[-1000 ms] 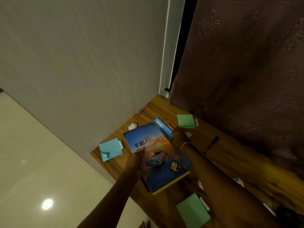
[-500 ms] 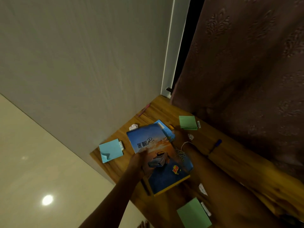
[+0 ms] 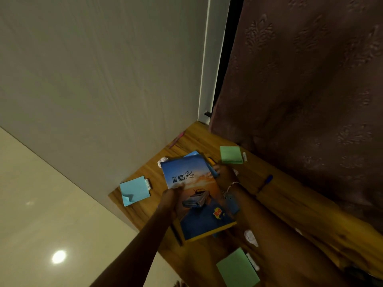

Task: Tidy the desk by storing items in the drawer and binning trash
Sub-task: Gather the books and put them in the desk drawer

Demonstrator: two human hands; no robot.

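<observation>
A blue and orange notebook [image 3: 194, 195] titled "The Quiet Ride" is held over the wooden desk [image 3: 290, 214]. My left hand [image 3: 172, 198] grips its left edge with the thumb on the cover. My right hand [image 3: 224, 175] holds its far right edge, a bracelet on the wrist. Another blue book [image 3: 193, 153] peeks out behind it. On the desk lie a light blue sticky pad [image 3: 134, 190], two green pads [image 3: 230, 154] [image 3: 237, 268], crumpled white paper scraps [image 3: 250, 237] [image 3: 162, 161], a blue pen [image 3: 267, 181] and a dark pen [image 3: 176, 235].
A grey wall [image 3: 93, 90] borders the desk's left side, with a pink pen [image 3: 176, 139] along it. A dark patterned curtain [image 3: 310, 90] hangs behind the desk. Glossy floor tiles [image 3: 41, 224] lie below left. Small white erasers [image 3: 245, 156] [image 3: 147, 183] sit beside the pads.
The notebook has tilted a little more upright in both hands. The view has shifted slightly; the hands keep the same hold.
</observation>
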